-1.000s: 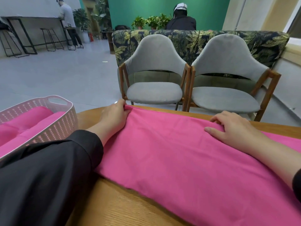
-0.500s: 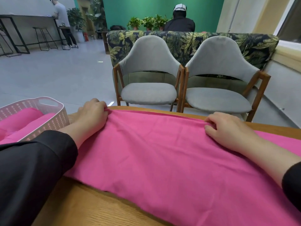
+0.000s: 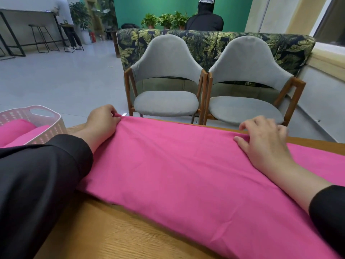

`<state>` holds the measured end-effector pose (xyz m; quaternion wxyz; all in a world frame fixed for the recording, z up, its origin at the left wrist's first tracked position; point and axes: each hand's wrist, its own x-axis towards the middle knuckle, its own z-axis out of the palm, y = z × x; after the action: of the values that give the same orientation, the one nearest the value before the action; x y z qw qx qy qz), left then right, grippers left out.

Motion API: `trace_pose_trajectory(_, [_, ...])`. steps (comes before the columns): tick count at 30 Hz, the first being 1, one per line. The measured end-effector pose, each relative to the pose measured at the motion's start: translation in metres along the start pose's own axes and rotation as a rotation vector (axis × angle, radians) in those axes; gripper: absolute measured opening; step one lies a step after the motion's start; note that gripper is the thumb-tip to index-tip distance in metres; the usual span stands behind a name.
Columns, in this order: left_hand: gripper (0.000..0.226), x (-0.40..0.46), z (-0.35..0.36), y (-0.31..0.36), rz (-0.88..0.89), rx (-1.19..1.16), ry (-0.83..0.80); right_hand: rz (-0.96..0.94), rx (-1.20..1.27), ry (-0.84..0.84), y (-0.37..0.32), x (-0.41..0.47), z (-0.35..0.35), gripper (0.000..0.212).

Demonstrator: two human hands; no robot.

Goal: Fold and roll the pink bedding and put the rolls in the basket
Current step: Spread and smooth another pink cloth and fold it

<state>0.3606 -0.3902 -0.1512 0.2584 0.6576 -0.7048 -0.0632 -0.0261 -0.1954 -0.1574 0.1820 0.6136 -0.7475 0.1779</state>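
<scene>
A pink bedding sheet point(image 3: 183, 169) lies folded into a long band across the wooden table point(image 3: 115, 232). My left hand point(image 3: 101, 121) pinches its far left corner at the table's far edge. My right hand point(image 3: 265, 139) rests on the far edge of the sheet further right, its fingers curled over the hem and the thumb lying on the cloth. A pale perforated plastic basket point(image 3: 50, 126) stands at the left and holds pink rolls point(image 3: 15, 129).
Two grey chairs point(image 3: 166, 90) with wooden frames stand just beyond the table's far edge, a leaf-patterned sofa back behind them. A person sits behind the sofa and another stands at a high counter point(image 3: 28, 14) far left. The floor stretches out to the left.
Both hands have stayed at the sheet's far edge. The left hand has gone from lying on the corner to pinching it, and the right hand's fingers have curled onto the hem.
</scene>
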Motion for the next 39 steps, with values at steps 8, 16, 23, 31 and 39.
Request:
trace_pose_trajectory(8, [0.033,-0.081,-0.011,0.091,0.693,-0.201,-0.228,0.036,0.039,-0.418,-0.033,-0.019,-0.034,0.045])
trace_pose_trajectory(16, [0.077,-0.120,0.005,0.075,0.681,0.269,-0.520,0.217,0.054,-0.676,-0.040,-0.111,-0.068,0.079])
trace_pose_trajectory(23, [0.074,-0.143,-0.005,0.073,0.608,0.296,-0.518,0.114,0.050,-0.621,-0.030,-0.113,-0.064,0.074])
trace_pose_trajectory(31, [0.068,-0.154,-0.010,0.073,0.434,0.211,-0.526,-0.010,0.051,-0.692,-0.015,-0.097,-0.068,0.092])
trace_pose_trajectory(39, [0.056,-0.079,-0.010,0.042,0.223,0.355,-0.523,-0.083,0.178,-0.486,-0.077,-0.052,-0.089,0.055])
